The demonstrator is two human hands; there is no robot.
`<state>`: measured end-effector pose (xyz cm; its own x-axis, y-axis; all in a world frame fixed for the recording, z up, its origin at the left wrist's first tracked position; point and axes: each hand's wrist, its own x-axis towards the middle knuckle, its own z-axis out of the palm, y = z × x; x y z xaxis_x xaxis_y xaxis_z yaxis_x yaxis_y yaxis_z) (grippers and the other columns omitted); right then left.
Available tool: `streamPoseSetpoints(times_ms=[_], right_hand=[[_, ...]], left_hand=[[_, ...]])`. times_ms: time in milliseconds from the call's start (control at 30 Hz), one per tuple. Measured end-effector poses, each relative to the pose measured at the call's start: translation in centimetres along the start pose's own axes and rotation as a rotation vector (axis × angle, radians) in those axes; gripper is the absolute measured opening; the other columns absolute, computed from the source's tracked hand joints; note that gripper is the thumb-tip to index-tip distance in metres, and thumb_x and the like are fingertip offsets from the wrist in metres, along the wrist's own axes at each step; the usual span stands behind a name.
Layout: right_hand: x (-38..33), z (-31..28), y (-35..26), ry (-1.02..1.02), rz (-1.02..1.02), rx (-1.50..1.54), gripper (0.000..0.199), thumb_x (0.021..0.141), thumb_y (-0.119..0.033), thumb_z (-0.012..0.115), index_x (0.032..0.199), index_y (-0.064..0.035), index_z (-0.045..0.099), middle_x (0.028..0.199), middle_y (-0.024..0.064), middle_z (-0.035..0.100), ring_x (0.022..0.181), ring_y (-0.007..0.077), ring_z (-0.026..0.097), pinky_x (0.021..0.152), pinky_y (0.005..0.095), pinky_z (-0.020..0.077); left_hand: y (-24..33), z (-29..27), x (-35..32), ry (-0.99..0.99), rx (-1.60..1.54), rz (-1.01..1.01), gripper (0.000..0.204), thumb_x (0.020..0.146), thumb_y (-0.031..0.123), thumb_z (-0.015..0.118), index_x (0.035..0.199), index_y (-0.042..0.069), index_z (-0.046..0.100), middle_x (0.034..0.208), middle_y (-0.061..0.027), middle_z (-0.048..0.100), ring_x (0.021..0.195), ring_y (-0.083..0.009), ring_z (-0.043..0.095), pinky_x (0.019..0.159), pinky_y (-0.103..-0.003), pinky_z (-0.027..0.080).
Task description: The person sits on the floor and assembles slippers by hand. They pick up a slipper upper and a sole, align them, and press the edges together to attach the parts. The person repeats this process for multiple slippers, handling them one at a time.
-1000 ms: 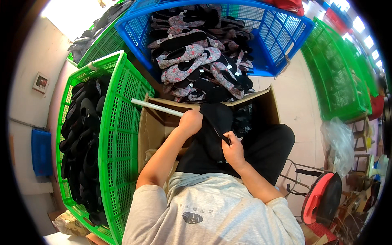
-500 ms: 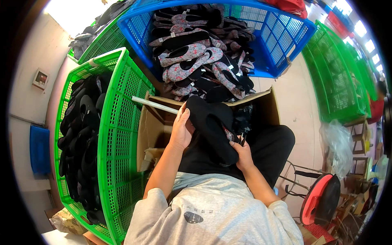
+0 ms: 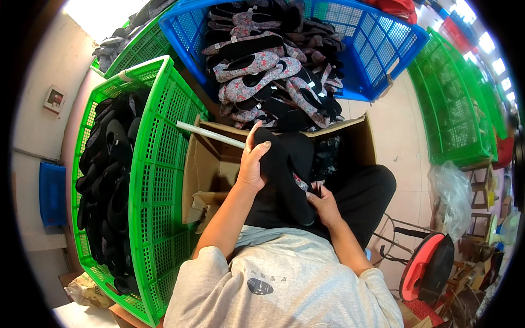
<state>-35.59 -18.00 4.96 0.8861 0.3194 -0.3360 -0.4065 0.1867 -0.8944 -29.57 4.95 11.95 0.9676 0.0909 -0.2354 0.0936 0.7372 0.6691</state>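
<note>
A pair of black slippers, or one folded slipper (image 3: pixel 284 177), is held above my lap; I cannot tell which. A floral lining shows at its inner edge. My left hand (image 3: pixel 254 164) grips its upper left end, thumb on the near face and fingers partly hidden behind. Lower down on the other side, my right hand (image 3: pixel 325 204) pinches the slipper's edge near the floral lining. Whether those fingers also hold a small tool is not clear. Behind my left hand a white rod (image 3: pixel 210 134) slants across an open cardboard box (image 3: pixel 198 172).
Black slippers fill a green crate (image 3: pixel 143 191) on the left. Ahead, floral slippers (image 3: pixel 262 82) are heaped in a blue crate (image 3: pixel 377 60). More green crates (image 3: pixel 451 104) stand at the far right, with a plastic bag (image 3: pixel 451 191) and a red-and-black seat (image 3: pixel 429 268) nearer.
The slipper has tilted, showing more of its edge. My left hand has shifted slightly right, its index finger raised. A dark tool tip by my right hand no longer shows.
</note>
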Motion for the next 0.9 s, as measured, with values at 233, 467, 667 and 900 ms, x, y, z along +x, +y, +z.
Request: streamPoseSetpoints(times_ms=[233,467,667,900], right_hand=[[-0.8,0.9,-5.5,-0.119,-0.14,0.091,0.033,0.099,-0.015,0.059,0.129,-0.0018,0.055,0.117,0.0098,0.066,0.098,0.0137,0.062,0.086,0.0248,0.0471],[-1.1,0.6,-5.3,-0.33,-0.082,-0.178,0.033,0.095,-0.019,0.066,0.123,-0.003,0.06,0.095,-0.0031,0.06,0.081,0.003,0.052,0.073,0.0194,0.0426],[-1.1,-0.8,-6.2,-0.256,-0.152,-0.325,0.019,0.093,-0.016,0.069,0.103,-0.0006,0.069,0.092,-0.0007,0.064,0.086,0.0078,0.055,0.079,0.0238,0.0447],[0.0,0.5,-2.3,0.172,-0.253,-0.038,0.011,0.093,-0.01,0.068,0.102,-0.0027,0.068,0.088,-0.0028,0.063,0.078,0.0058,0.055,0.074,0.0206,0.0449]], left_hand=[[-0.6,0.5,-0.3,0.107,0.182,0.02,0.061,0.083,-0.006,0.063,0.141,0.006,0.047,0.109,-0.0048,0.06,0.095,-0.013,0.06,0.086,-0.03,0.052],[-0.1,0.5,-0.4,0.152,0.143,0.0,0.055,0.085,-0.005,0.063,0.137,0.006,0.05,0.106,-0.0053,0.061,0.091,-0.0137,0.062,0.083,-0.029,0.053],[0.1,-1.6,0.3,0.322,0.087,0.048,0.051,0.086,-0.002,0.061,0.135,0.007,0.049,0.098,-0.0083,0.063,0.081,-0.0198,0.066,0.073,-0.035,0.059],[-0.1,-1.3,0.6,0.438,0.268,0.038,0.044,0.091,0.018,0.072,0.129,0.008,0.052,0.105,-0.0035,0.061,0.096,-0.0117,0.06,0.087,-0.027,0.049]])
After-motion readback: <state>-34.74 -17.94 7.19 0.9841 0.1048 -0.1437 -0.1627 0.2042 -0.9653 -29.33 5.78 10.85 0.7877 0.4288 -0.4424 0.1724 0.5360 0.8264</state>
